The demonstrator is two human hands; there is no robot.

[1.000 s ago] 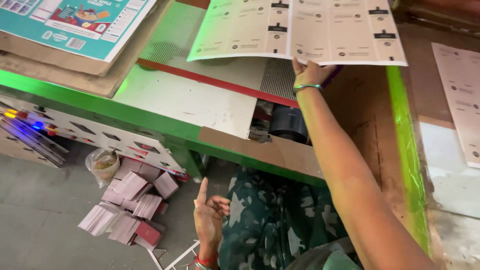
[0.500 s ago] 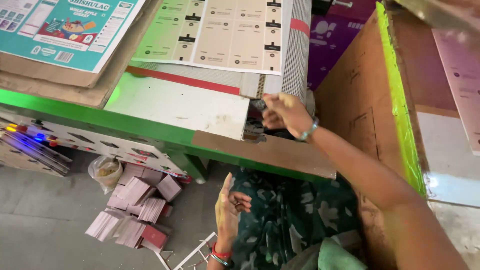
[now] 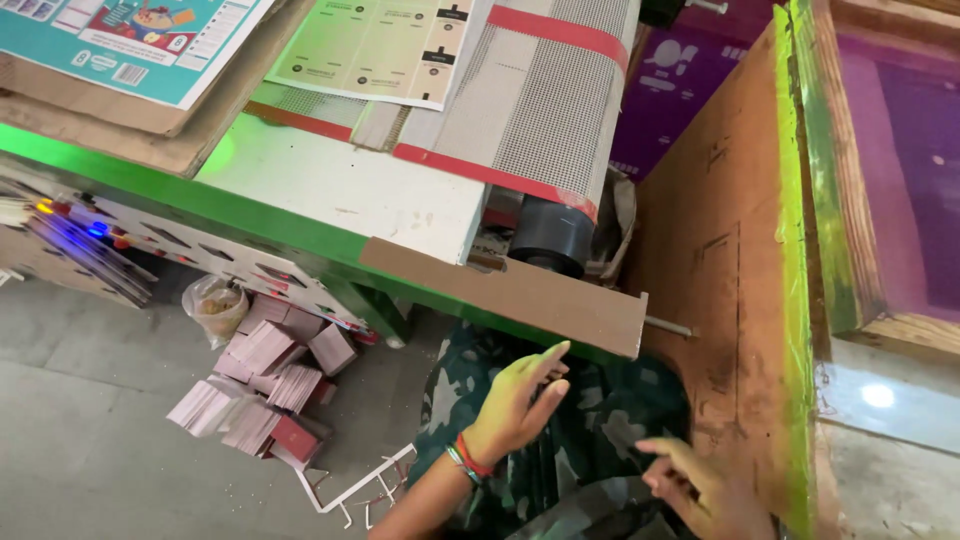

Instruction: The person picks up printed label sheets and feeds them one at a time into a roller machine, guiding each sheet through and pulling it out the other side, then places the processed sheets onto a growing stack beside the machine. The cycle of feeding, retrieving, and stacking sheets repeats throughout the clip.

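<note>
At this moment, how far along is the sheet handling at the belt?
Done: a printed sheet lies on the mesh belt, clear of both hands. In hand: nothing; the left hand and right hand are open and empty over the lap. Left: the sheet has not yet travelled off the belt, and neither hand holds another sheet.

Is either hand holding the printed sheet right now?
No. Both the left hand and the right hand are open and empty over the lap, while the printed sheet lies on the mesh belt.
</note>
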